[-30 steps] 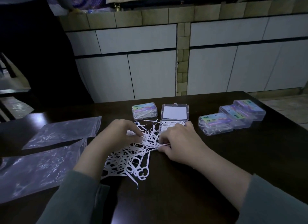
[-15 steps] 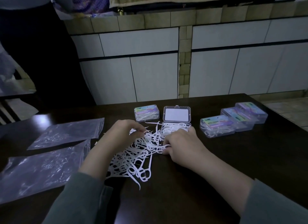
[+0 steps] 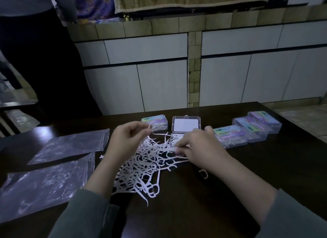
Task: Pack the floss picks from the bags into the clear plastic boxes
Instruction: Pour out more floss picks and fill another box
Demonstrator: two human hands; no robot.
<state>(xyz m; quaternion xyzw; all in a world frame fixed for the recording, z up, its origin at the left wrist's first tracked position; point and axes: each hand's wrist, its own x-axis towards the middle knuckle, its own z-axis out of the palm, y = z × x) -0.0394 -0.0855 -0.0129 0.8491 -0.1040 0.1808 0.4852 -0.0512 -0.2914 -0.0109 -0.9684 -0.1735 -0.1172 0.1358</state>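
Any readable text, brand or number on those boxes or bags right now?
Closed boxes' coloured labels: print is there, but too small and blurred to read.
Open box's lid card: blank white, no text.
Plastic bags: no print visible.

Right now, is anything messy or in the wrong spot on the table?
Yes. The floss picks lie in a loose tangled heap on the dark table instead of in the open box. One stray pick sits apart from the heap, near the right wrist. The closed boxes look neat.
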